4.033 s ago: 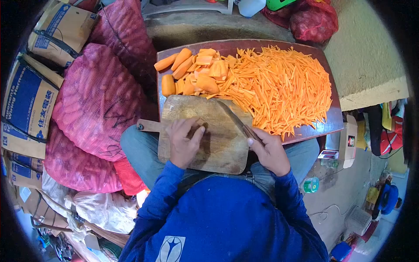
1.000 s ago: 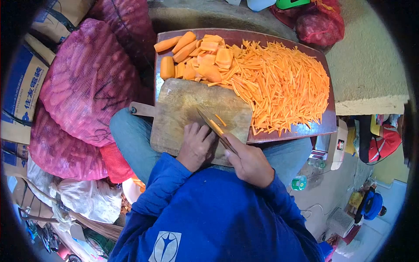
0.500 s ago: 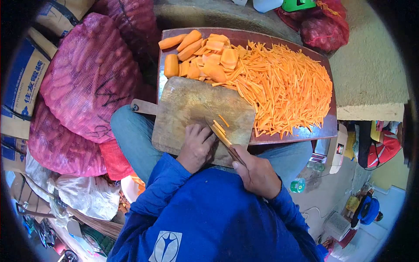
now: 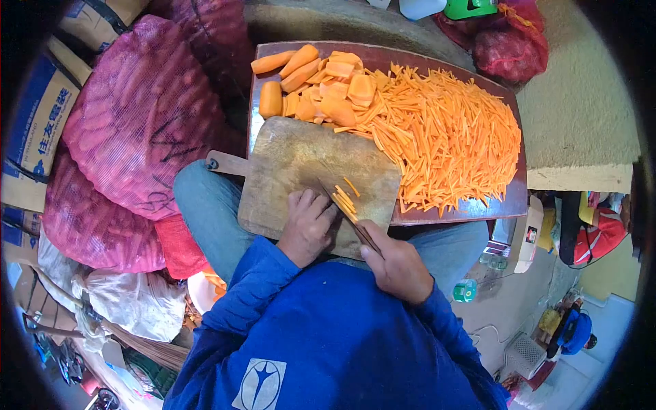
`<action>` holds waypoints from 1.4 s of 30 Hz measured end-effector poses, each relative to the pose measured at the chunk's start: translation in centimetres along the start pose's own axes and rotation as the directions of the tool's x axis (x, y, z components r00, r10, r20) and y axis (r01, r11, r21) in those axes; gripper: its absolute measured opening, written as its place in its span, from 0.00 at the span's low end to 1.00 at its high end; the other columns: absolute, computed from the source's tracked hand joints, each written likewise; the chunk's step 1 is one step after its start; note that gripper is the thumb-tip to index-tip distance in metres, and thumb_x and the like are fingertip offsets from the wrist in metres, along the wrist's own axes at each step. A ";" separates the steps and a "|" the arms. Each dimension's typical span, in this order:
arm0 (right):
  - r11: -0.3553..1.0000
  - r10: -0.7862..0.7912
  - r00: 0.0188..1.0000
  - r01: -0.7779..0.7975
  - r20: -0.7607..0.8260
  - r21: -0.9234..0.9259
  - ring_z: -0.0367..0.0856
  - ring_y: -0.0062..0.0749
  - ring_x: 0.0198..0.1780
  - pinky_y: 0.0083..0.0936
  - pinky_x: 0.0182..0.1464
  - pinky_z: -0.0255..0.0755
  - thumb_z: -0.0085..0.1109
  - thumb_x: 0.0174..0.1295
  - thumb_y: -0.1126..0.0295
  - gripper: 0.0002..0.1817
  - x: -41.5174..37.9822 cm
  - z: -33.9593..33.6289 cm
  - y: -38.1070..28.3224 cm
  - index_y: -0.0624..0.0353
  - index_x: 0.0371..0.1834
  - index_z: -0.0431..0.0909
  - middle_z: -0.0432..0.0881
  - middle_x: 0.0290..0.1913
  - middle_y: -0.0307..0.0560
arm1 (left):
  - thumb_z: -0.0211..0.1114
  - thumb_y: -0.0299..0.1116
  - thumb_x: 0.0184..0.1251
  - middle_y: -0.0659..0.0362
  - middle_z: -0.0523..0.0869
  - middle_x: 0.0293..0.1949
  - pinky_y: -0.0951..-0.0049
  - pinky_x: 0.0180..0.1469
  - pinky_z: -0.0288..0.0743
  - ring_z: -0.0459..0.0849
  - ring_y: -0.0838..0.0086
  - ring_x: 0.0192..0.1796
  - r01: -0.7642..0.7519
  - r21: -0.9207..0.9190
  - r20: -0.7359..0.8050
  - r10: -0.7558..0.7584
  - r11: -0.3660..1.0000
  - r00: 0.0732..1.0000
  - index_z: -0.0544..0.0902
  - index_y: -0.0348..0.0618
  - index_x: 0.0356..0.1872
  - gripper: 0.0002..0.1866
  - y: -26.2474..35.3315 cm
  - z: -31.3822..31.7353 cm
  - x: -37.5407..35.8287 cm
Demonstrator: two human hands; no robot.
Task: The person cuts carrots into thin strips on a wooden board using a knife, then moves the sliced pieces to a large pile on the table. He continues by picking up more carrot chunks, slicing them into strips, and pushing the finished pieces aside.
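Note:
My right hand (image 4: 396, 263) is wrapped round the handle of a knife (image 4: 333, 196), whose blade points up and left over a wooden cutting board (image 4: 287, 164). Cut carrot sticks (image 4: 345, 198) lie along the blade's right side. On the blade's left, my left hand (image 4: 309, 225) rests on the board with curled fingers; what sits under the fingertips is hidden. The board lies across my lap and the near edge of a dark red table. Behind it are carrot slices (image 4: 335, 92), peeled carrots (image 4: 299, 60) and a big heap of carrot sticks (image 4: 454, 137).
Large red mesh sacks (image 4: 147, 116) full of vegetables stand at the left, near cardboard boxes (image 4: 51, 123). A smaller red mesh bag (image 4: 511, 51) sits at the upper right. On the floor at right are a green-labelled bottle (image 4: 465, 290) and a grey basket (image 4: 525, 354).
My right hand and the knife handle have shifted slightly down and left. The sticks by the blade have spread a little to the right. My left hand stays nearly in place.

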State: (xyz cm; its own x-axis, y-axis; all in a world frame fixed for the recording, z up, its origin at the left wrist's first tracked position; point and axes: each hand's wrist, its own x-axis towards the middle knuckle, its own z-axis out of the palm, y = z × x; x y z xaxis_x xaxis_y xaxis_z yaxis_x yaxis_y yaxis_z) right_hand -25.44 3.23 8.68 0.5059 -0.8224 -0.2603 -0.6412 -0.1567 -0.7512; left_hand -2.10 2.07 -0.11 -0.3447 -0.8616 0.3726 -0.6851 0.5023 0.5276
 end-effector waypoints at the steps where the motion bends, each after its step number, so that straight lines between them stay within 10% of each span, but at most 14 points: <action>1: 0.999 -0.032 0.999 0.032 -0.034 0.001 0.89 0.73 0.47 0.61 0.46 0.82 0.59 0.81 0.66 0.25 0.6 0.4 0.3 0.59 0.77 0.69 0.89 0.46 0.73 | 0.77 0.25 0.54 0.54 0.82 0.46 0.52 0.57 0.68 0.79 0.55 0.52 0.001 0.008 -0.007 -0.001 1.000 1.000 0.89 0.37 0.53 0.22 0.1 0.0 0.1; 14: 0.999 0.049 0.999 -0.048 -0.009 0.025 0.89 0.72 0.53 0.50 0.53 0.84 0.59 0.80 0.69 0.25 1.1 0.4 -0.1 0.63 0.78 0.72 0.89 0.52 0.72 | 0.75 0.23 0.56 0.54 0.81 0.45 0.52 0.58 0.68 0.79 0.55 0.51 -0.017 -0.064 -0.010 0.016 0.998 1.000 0.88 0.38 0.54 0.22 -0.3 0.0 -0.3; 42: 0.990 -0.047 0.998 0.053 -0.043 0.132 0.88 0.76 0.45 0.61 0.45 0.81 0.58 0.81 0.67 0.26 0.6 0.4 -0.8 0.60 0.78 0.69 0.88 0.46 0.75 | 0.75 0.26 0.49 0.53 0.80 0.44 0.49 0.59 0.70 0.78 0.53 0.51 -0.041 -0.007 -0.042 0.041 0.999 0.998 0.88 0.36 0.53 0.25 -0.5 0.1 -0.9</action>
State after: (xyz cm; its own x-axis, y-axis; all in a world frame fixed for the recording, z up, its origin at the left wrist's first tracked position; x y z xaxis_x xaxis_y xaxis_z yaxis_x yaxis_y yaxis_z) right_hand -24.42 3.07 8.86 0.5103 -0.8368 -0.1982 -0.5320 -0.1261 -0.8373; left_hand -1.58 2.60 -0.79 -0.3453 -0.8365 0.4255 -0.6656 0.5379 0.5173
